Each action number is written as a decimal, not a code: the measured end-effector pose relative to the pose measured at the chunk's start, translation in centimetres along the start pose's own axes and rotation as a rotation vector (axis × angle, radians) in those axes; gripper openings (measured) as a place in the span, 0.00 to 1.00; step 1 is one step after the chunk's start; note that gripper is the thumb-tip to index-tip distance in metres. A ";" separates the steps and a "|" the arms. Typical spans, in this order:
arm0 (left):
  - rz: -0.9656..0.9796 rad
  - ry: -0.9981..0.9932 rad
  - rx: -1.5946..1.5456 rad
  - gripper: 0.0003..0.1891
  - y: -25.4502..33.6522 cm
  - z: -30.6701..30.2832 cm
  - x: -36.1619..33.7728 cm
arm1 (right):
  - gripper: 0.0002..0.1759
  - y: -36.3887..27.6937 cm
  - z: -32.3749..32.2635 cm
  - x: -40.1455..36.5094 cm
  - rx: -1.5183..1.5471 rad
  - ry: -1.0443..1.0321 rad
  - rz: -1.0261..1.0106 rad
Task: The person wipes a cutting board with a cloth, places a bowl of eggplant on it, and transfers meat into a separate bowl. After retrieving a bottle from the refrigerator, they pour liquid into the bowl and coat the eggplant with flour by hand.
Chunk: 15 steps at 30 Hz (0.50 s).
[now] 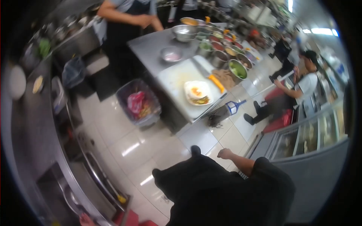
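Curling, right hand (225, 153) hangs; left (86, 219) perhaps touches counter (32, 130).

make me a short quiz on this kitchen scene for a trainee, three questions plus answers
1. What colour is the handle of the knife lying on the cutting board?
2. True or false: the camera wearer's right hand is touching the cutting board.
3. Where is the bright red item?
a) in the bin
b) on the cutting board
c) in a metal bowl

Key
1. Orange-yellow.
2. False; they are apart.
3. a
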<state>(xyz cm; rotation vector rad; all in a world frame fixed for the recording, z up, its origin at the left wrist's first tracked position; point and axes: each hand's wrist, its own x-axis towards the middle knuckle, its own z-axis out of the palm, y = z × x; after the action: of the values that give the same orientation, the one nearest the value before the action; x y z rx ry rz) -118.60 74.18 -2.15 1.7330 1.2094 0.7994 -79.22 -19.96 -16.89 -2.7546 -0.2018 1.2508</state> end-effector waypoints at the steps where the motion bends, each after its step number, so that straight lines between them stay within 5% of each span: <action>1: -0.410 0.464 -0.727 0.26 13.7 7.0 -5.5 | 0.21 0.6 0.5 -1.1 0.006 -0.031 0.061; 4: -0.360 0.178 -0.891 0.12 12.5 12.7 -10.9 | 0.24 1.3 2.2 -1.8 0.052 -0.107 0.124; 5: -0.499 -0.182 -0.903 0.11 19.2 18.6 -16.0 | 0.25 2.5 3.3 -1.9 0.087 -0.102 0.134; 6: -0.666 0.046 -0.734 0.11 26.0 25.3 -22.9 | 0.25 3.9 4.3 -1.9 0.121 -0.098 0.143; 7: -0.531 -0.388 -0.497 0.11 22.1 28.6 -25.9 | 0.26 4.9 5.4 -2.0 0.119 -0.089 0.151; 8: -0.781 -0.798 -0.834 0.20 19.3 32.7 -28.5 | 0.27 5.9 6.3 -3.0 0.119 -0.095 0.164; 9: -0.700 -0.820 -0.243 0.19 16.0 37.1 -33.0 | 0.28 7.4 6.6 -2.9 0.160 -0.144 0.177; 10: -0.583 -1.091 -0.001 0.18 17.4 43.2 -37.2 | 0.28 9.0 6.6 -1.8 0.202 -0.144 0.177; 11: -0.647 -1.061 0.359 0.19 18.6 48.9 -42.0 | 0.27 11.2 7.7 -0.9 0.301 -0.179 0.256; 12: 0.043 -1.386 0.710 0.20 21.8 53.6 -46.2 | 0.27 13.2 8.4 -0.5 0.398 -0.217 0.335; 13: 0.285 -1.470 0.738 0.20 28.4 56.7 -50.8 | 0.24 14.2 7.7 -1.0 0.487 -0.179 0.382; 15: 0.392 -1.629 0.626 0.19 34.1 62.0 -56.3 | 0.23 17.3 7.7 -1.4 0.785 -0.067 0.526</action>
<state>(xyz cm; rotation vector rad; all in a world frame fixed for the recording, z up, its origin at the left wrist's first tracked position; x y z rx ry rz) -70.30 -2.23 0.16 2.2107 -0.0805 -0.9031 -84.65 -36.88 -23.59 -2.1126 0.8683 1.1627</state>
